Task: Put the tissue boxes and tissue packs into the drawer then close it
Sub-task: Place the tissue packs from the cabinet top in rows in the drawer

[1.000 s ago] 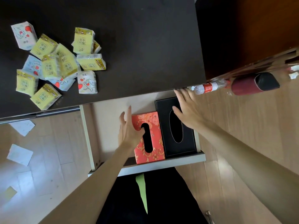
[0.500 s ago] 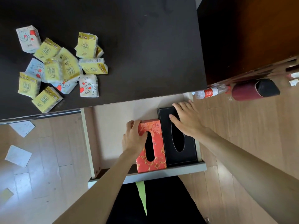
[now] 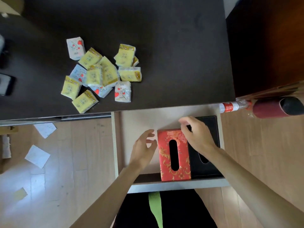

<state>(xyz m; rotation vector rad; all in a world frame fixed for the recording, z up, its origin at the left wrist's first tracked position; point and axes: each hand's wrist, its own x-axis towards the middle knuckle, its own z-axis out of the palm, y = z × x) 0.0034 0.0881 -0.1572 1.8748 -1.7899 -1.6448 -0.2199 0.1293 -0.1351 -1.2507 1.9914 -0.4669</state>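
The drawer (image 3: 139, 119) stands pulled out below the dark desk top (image 3: 164, 46). Inside it, a red floral tissue box (image 3: 166, 155) lies beside a black tissue box (image 3: 212, 125) on its right. My left hand (image 3: 143, 149) hovers open just left of the red box, fingers spread, not touching it. My right hand (image 3: 195, 134) is above the far ends of both boxes, fingers apart, holding nothing. Several yellow and white heart-print tissue packs (image 3: 100, 73) lie in a loose pile on the desk.
A plastic bottle (image 3: 230, 106) and a dark red cylinder (image 3: 276, 107) lie on the floor right of the drawer. Paper scraps (image 3: 37, 156) are scattered on the wooden floor at left. A dark device (image 3: 6, 84) sits at the desk's left edge.
My left hand let go of the red box and moved off to its left. My right hand lifted from the black box and shifted left. The view panned left.
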